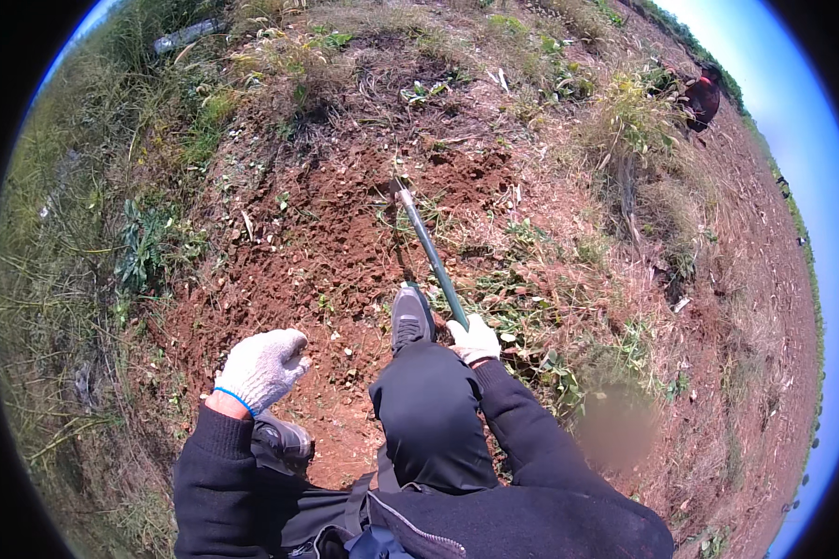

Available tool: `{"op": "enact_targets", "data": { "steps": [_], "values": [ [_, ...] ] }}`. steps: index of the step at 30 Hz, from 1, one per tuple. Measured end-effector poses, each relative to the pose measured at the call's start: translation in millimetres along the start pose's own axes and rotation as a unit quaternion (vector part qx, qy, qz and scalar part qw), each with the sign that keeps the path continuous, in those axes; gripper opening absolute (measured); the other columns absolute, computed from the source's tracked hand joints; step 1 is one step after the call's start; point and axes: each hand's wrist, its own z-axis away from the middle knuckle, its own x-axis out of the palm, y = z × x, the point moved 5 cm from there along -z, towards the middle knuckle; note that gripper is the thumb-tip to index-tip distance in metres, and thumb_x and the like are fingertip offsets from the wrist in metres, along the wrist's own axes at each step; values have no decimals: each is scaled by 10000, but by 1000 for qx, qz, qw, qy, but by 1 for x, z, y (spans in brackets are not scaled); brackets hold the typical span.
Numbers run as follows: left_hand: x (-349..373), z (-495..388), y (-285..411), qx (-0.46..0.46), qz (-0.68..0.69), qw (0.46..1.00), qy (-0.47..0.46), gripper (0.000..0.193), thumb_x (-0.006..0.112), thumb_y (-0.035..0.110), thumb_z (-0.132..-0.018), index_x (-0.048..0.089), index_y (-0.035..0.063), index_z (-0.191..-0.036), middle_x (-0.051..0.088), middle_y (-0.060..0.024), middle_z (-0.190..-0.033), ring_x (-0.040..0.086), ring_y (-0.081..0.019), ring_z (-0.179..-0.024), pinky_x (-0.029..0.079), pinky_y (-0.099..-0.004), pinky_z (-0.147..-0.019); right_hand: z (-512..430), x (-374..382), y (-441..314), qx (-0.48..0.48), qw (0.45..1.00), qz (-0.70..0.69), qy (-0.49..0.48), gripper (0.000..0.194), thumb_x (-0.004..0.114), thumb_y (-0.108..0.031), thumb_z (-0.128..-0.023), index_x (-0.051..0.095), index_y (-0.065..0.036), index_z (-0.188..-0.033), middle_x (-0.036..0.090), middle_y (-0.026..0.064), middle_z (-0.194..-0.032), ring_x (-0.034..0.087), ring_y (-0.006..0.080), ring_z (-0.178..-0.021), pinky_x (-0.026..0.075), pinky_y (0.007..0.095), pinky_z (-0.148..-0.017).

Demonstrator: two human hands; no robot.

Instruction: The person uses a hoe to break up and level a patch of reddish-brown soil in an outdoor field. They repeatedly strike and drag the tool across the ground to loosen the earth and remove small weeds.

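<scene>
My right hand (477, 341), in a white knit glove, grips the green shaft of a long-handled digging tool (431, 250) beside my right knee. The shaft runs forward to a paler end and a small dark head (396, 187), which meets the loose red soil (307, 237); the head's exact shape cannot be made out. My left hand (262, 369) wears a matching glove with a blue cuff edge. It hangs above the ground at the left, fingers curled, with no object visible in it. My right shoe (411, 318) stands close beside the shaft.
Tall grass and weeds (63, 279) line the left side. Uprooted green plants (545, 370) lie right of my right hand. A dry grass clump (629, 147) rises farther right. A dark red object (703, 98) stands at the upper right. My left shoe (290, 440) rests on bare soil.
</scene>
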Motion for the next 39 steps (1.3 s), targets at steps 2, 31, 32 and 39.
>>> {"op": "enact_targets", "data": {
  "steps": [2, 31, 32, 39],
  "values": [
    [3, -4, 0, -3, -22, 1000, -17, 274, 771, 297, -918, 730, 103, -1108, 741, -153, -966, 725, -380, -900, 577, -464, -785, 20, -29, 19, -20, 999, -1, 38, 509, 674, -550, -964, 684, -77, -1153, 755, 206, -984, 730, 418, -968, 556, 505, -873],
    [11, 8, -31, 69, -9, 988, -135, 278, 734, 325, -901, 762, 111, -1075, 765, -172, -977, 732, -399, -968, 579, -507, -837, 206, -349, 98, 136, 953, 268, 43, 452, 768, -517, -840, 780, -117, -1051, 755, 129, -890, 724, 293, -809, 566, 436, -767],
    [11, 8, -30, 73, -11, 988, -138, 278, 735, 326, -900, 762, 111, -1074, 764, -173, -975, 732, -399, -966, 580, -507, -836, 217, -345, 108, 164, 978, 124, 49, 471, 785, -502, -840, 770, -71, -1027, 713, 99, -797, 684, 230, -726, 540, 396, -699],
    [21, 0, 2, 149, -6, 973, -177, 297, 714, 328, -925, 745, 97, -1109, 755, -190, -1003, 724, -413, -983, 572, -513, -859, 268, -310, 109, 207, 951, -223, 52, 302, 772, -362, -988, 629, -121, -876, 544, -35, -620, 459, 79, -414, 340, 272, -381]
  ]
}}
